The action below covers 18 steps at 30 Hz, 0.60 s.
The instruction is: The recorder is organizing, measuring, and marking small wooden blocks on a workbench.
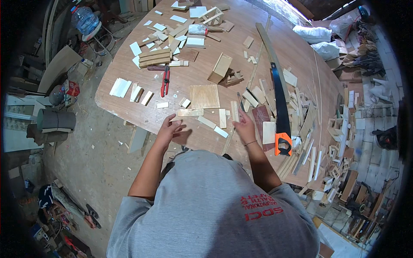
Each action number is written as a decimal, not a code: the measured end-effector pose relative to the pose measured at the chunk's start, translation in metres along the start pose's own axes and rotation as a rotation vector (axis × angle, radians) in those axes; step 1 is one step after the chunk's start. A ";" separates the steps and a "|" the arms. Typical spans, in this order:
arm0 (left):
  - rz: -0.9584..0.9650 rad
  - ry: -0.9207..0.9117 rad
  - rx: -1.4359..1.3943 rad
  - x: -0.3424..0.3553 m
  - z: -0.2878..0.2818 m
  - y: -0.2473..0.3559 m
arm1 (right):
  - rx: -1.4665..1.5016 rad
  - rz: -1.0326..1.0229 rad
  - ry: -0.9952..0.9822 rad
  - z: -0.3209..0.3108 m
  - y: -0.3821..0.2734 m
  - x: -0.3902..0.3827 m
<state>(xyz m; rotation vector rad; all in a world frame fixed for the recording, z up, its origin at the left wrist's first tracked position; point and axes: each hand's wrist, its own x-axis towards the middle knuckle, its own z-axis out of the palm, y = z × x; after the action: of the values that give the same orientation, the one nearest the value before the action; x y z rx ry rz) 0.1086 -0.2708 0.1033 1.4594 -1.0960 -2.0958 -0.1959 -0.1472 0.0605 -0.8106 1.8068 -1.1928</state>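
On the table [118, 69], one box [221, 67] is assembled, loose pieces [121, 87] are left unjoined; a flat strip [190, 112] is neared by the spread left grip [167, 128], a narrow strip [234, 110] by the right grip [245, 128], closure undeterminable.

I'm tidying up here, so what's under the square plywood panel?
The brown tabletop shows around the square plywood panel, with a pale wood strip by its near edge, close to the left hand. Whatever is directly beneath is covered.

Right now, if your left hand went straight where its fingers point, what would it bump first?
Probably the pale wooden strip close by the left hand; depth is unclear, so I can't tell the exact gap.
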 end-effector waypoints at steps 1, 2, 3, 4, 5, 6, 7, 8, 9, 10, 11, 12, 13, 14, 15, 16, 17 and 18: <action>0.000 -0.002 0.001 0.002 -0.004 -0.007 | 0.000 0.000 0.002 0.004 0.006 -0.001; -0.030 0.012 0.022 0.004 -0.008 -0.013 | -0.017 0.016 0.023 0.009 0.012 -0.002; -0.061 0.028 0.043 0.005 -0.013 -0.019 | -0.033 0.032 0.042 0.013 0.015 -0.002; -0.059 0.027 0.044 0.007 -0.017 -0.025 | -0.100 0.024 0.103 0.018 0.016 -0.003; -0.073 0.035 0.034 0.008 -0.021 -0.032 | -0.099 0.022 0.104 0.021 0.018 -0.002; -0.088 0.042 0.027 0.008 -0.024 -0.035 | -0.234 -0.017 0.146 0.025 0.020 -0.001; -0.086 0.042 0.030 0.008 -0.027 -0.039 | -0.369 -0.057 0.187 0.029 0.022 -0.001; -0.094 0.048 0.033 0.009 -0.030 -0.042 | -0.366 -0.058 0.189 0.034 0.024 0.000; -0.104 0.052 0.036 0.009 -0.031 -0.043 | -0.489 -0.107 0.178 0.038 0.025 -0.001; -0.102 0.049 0.039 0.007 -0.032 -0.044 | -0.611 -0.155 0.166 0.043 0.025 -0.001; -0.096 0.081 0.028 0.006 -0.034 -0.045 | -0.611 -0.156 0.170 0.049 0.026 -0.003; -0.087 0.113 0.015 0.005 -0.033 -0.042 | -0.653 -0.178 0.182 0.054 0.026 -0.003; -0.082 0.111 0.015 0.003 -0.033 -0.039 | -0.696 -0.200 0.194 0.059 0.027 -0.003; -0.078 0.133 0.032 0.001 -0.033 -0.036 | -0.659 -0.212 0.229 0.064 0.027 -0.004; -0.076 0.157 0.050 -0.001 -0.034 -0.033 | -0.657 -0.215 0.230 0.066 0.028 -0.003; -0.074 0.158 0.051 -0.001 -0.034 -0.031 | -0.665 -0.248 0.249 0.068 0.028 -0.002; -0.073 0.152 0.068 -0.001 -0.032 -0.029 | -0.673 -0.281 0.269 0.069 0.029 -0.001; -0.071 0.150 0.085 -0.002 -0.032 -0.028 | -0.671 -0.284 0.267 0.069 0.029 0.001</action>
<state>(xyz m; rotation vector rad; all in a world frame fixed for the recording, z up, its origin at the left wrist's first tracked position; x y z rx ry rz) 0.1421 -0.2642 0.0773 1.6889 -1.1026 -1.9705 -0.1376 -0.1669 0.0171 -1.3707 2.4246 -0.8837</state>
